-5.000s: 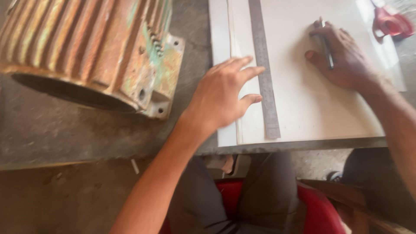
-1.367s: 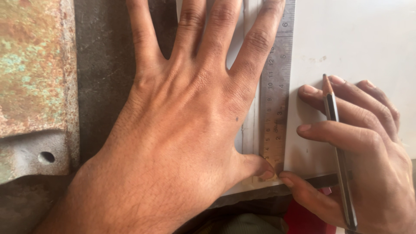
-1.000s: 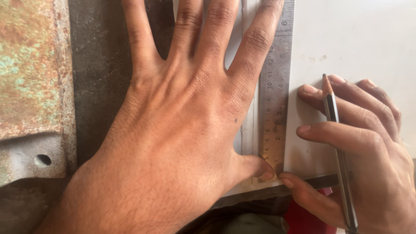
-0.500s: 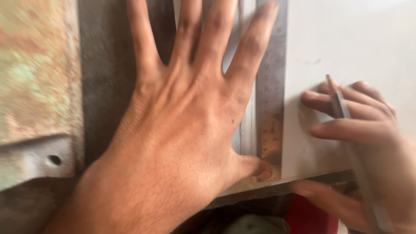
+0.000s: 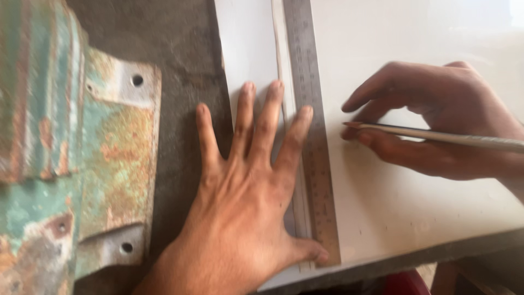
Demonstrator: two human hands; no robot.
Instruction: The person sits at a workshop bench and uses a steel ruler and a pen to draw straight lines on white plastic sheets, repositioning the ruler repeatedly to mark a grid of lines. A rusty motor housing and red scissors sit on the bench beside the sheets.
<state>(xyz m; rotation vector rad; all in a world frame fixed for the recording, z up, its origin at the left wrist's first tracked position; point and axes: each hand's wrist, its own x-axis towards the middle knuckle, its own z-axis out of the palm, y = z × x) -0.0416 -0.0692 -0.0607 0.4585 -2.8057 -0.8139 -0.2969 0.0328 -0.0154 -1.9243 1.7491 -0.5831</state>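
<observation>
A long steel ruler point(image 5: 312, 147) with engraved marks lies lengthwise on a flat white sheet of board point(image 5: 415, 71), running from the top centre of the frame down to the board's near edge at lower centre. The left hand point(image 5: 248, 202) is spread flat and unclenched across it, fingertips and thumb pressing the ruler down, likely to keep the straightedge from slipping. In the right half of the frame the right hand point(image 5: 436, 125) has its grip closed around a slim pencil point(image 5: 436, 136), the tip pointing left toward the ruler's edge but not yet at it. The board rests on a dark grey, gritty desk point(image 5: 185, 65). At the left edge sits a rusted, green-painted finned metal casing point(image 5: 71, 153) with bolt holes in its foot.
</observation>
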